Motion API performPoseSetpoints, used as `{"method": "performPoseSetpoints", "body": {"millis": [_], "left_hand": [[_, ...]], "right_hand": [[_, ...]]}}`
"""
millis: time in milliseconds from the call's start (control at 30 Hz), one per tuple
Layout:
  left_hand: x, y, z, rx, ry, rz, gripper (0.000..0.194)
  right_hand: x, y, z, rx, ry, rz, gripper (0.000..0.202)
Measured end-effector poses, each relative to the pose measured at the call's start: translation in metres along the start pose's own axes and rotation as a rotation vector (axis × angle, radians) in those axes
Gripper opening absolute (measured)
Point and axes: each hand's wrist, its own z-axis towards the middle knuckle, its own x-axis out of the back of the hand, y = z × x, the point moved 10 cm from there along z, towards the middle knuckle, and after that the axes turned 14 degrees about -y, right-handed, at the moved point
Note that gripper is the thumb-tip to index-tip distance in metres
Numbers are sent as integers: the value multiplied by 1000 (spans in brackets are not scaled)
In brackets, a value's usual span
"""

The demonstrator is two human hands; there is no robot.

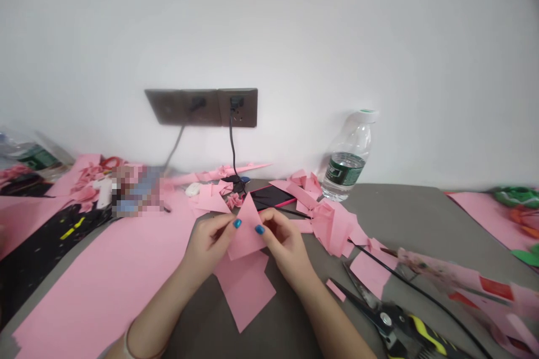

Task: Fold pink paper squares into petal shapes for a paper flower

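A pink paper piece (pixel 247 235) is held by its two side edges, pinched between thumb and fingers of the left hand (pixel 211 240) and right hand (pixel 288 244), above the grey tabletop (pixel 391 210). Side room is bounded by pink sheets (pixel 122 269) at left, scissors (pixel 385 320) at right.

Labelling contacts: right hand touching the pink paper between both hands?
Touching. Head view: the right hand has its thumb on the pink paper near its right edge.

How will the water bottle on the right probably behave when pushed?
The water bottle may tip if pushed near its cap, since it stands tall and narrow. The water visible inside likely gives it some weight low down. Its clear, plastic-looking wall might dent slightly if squeezed.
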Motion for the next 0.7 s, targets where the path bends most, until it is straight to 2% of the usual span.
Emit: {"method": "performPoseSetpoints", "body": {"millis": [67,167,267,467,700], "left_hand": [[2,-2,0,19,15,-17,37],[-6,-2,1,31,-71,-49,39],[-12,-3,1,46,-115,-130,32],[-2,-12,-1,90,21,-174,35],[-1,-8,-2,64,30,-403,24]], "right_hand": [[2,6,0,-36,17,45,21],[13,9,-2,-49,114,110,22],[15,10,-3,-78,131,98,24],[3,4,-2,-76,31,14,24],[3,2,-4,-74,23,-33,25]]}}
